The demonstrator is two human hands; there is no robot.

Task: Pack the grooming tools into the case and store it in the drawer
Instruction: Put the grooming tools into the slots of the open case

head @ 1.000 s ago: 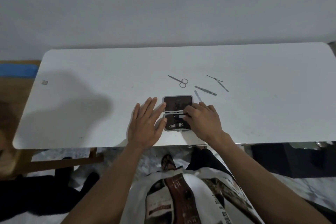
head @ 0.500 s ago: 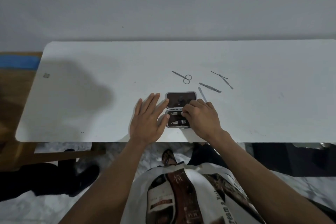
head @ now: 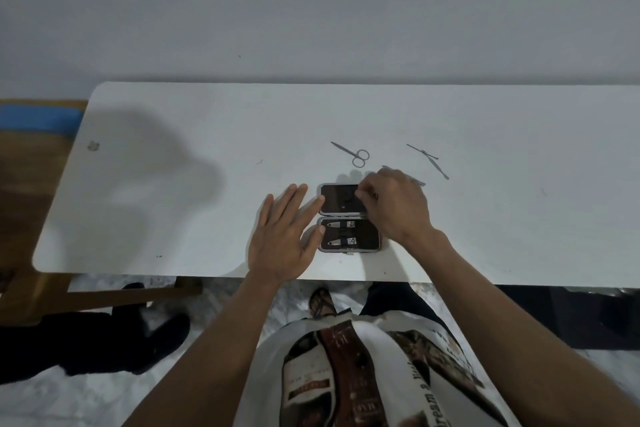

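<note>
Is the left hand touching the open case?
Touching. The head view shows the left hand flat, its fingers against the case left edge.

The case [head: 348, 218] lies open flat on the tabletop [head: 207, 204] near its front edge, right in front of me: a small rectangular case with a silvery rim and dark brown lining, its two halves hinged across the middle. The near half holds two nail clippers [head: 341, 233], silver, lying parallel one behind the other, each strapped under a dark band. The far half shows only lining where I can see it. Behind the case, small silver scissors [head: 351, 154] lie flat, loops toward me, blades pointing back-left. To the right, two thin metal picks [head: 428, 159] lie crossed. A slim silver tool [head: 414, 179] rests just behind the case, mostly hidden.
</note>
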